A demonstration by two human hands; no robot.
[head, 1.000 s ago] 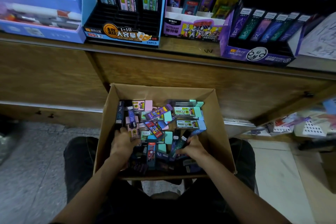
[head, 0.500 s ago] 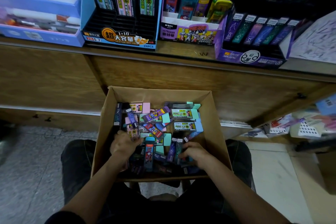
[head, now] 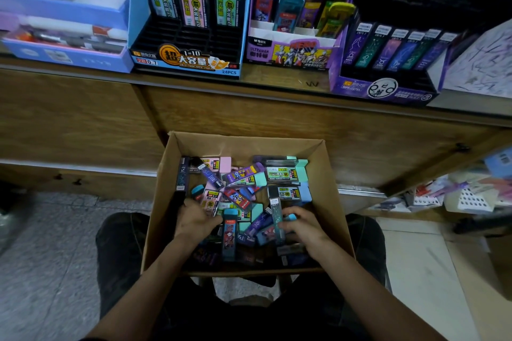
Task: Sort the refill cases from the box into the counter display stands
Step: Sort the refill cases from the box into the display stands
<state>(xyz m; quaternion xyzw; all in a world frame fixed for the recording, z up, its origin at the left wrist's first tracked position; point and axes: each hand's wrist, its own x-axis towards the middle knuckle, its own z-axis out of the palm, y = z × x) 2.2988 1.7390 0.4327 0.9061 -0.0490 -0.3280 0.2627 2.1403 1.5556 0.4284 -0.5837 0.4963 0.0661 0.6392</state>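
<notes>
Refill cases [head: 243, 196] heaped loose in the cardboard box [head: 329, 174] on the lap, lying at every angle, none yet lifted toward the counter [head: 83, 119]. Right hand [head: 300, 225] down in the near-right part of the heap, fingers curled round a slim dark teal case [head: 276, 214]; grip looks closed on it, thumb side hidden. Long axis of that case running roughly away from the body, white-labelled top end pointing at the counter, lower end buried between hand and neighbours. Left hand [head: 195, 220] palm-down on the near-left of the heap, fingers bent among pink and black cases; cannot tell whether anything is actually pinched there.

Matching stand, by colour and slim shape: probably the purple display stand [head: 385, 88] at front right of the counter, holding a row of similar dark, teal and violet cases upright. Lies ahead and to the right of the box, well apart, higher than the hands. Right hand clearly the nearer one. Likely need: lift clear of the heap, swing up and right, keep the case upright with the label end up to drop into a slot.

Blue-black display stand [head: 182, 63] and Ultraman display stand [head: 288, 52] further left, suited to the wider pastel and cartoon-printed cases.
</notes>
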